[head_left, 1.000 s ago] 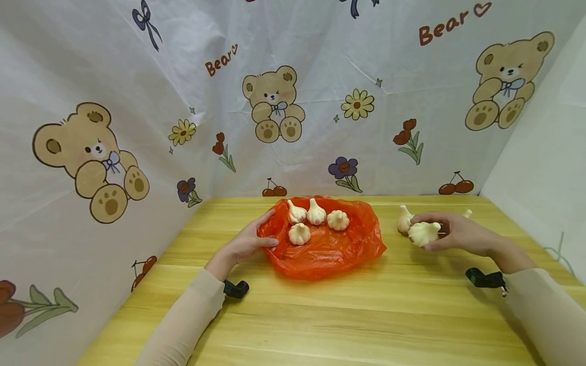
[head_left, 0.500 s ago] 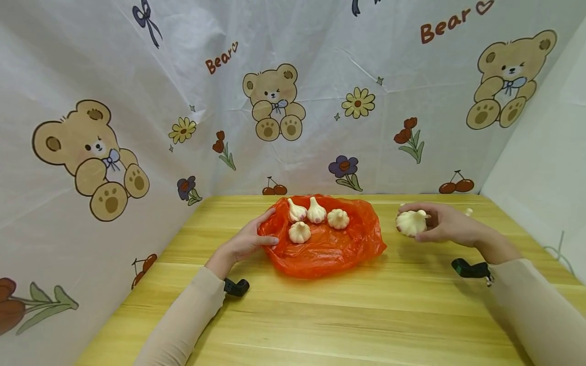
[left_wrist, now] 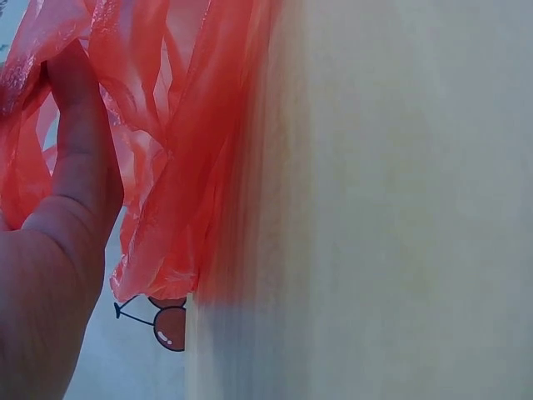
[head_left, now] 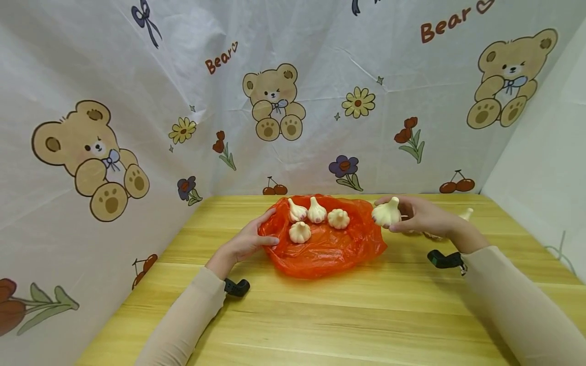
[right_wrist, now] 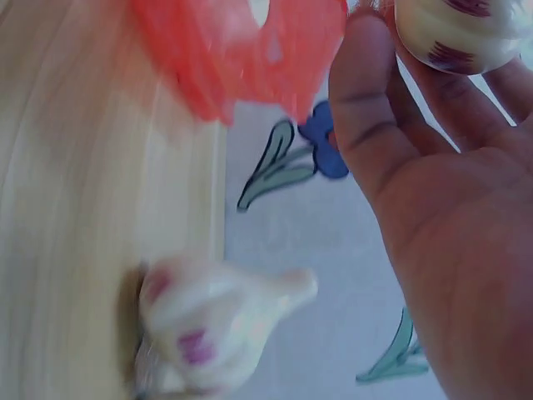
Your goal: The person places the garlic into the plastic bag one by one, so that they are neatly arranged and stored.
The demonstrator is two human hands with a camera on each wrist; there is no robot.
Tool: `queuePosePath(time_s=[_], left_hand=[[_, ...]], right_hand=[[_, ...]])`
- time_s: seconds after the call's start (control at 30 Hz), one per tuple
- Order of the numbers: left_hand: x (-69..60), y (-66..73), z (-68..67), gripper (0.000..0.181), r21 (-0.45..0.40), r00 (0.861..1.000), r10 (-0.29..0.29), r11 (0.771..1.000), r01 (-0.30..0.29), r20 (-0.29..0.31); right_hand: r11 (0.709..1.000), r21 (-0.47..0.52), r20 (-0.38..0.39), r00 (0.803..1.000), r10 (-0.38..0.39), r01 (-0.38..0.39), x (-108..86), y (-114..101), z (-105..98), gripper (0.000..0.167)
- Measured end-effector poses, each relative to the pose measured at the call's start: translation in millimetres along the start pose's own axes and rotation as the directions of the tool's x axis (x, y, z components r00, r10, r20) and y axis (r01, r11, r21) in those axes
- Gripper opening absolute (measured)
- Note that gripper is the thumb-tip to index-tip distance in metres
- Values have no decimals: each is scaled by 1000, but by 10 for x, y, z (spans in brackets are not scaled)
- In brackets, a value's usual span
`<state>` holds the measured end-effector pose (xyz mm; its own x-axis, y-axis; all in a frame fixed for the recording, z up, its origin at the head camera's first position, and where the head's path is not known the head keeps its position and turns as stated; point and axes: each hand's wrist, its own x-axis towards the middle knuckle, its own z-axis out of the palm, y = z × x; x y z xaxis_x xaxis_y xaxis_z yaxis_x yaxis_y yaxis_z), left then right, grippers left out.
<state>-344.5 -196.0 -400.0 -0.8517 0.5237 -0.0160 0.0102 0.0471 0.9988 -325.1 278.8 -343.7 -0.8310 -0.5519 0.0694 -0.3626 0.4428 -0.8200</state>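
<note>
Head cam's bright and pretty crisp, soft shadows on the table (head_left: 293,320), some wide-angle stretch at the sides. Wrist cams are rougher: left's washed out, right has smeary garlic (right_wrist: 212,325) and bag (right_wrist: 241,54).

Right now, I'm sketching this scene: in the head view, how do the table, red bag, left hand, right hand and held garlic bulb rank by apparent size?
1. table
2. red bag
3. left hand and right hand: too alike to rank
4. held garlic bulb
</note>
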Motion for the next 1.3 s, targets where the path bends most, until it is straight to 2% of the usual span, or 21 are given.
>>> queuePosePath(time_s=[0.2,0.37,0.63,0.77,1.1,1.3], left_hand=[[-3,-3,-2,100,-5,1000,5,1000,-5,1],[-11,10,17,99,-10,1000,5,1000,-5,8],[-14,23,13,99,-28,1000,1,1000,-1,9],[-12,22,-6,100,-30,1000,3,1000,-3,6],[-32,8,1,100,-34,1000,-10,999,10,-1],[-26,22,-5,100,-40,1000,-7,999,7,0]], right_hand=[[1000,-18,15,1000,5,-4,213,-159,92,64],[999,-12,48,998,-32,33,385,-251,171,63],[994,-57,27,996,-90,92,581,-533,192,59],[993,-68,48,994,-94,97,673,-632,226,56],[990,-125,67,996,-65,73,962,-645,466,45],[996,-76,92,995,-48,56,1156,-667,606,45]])
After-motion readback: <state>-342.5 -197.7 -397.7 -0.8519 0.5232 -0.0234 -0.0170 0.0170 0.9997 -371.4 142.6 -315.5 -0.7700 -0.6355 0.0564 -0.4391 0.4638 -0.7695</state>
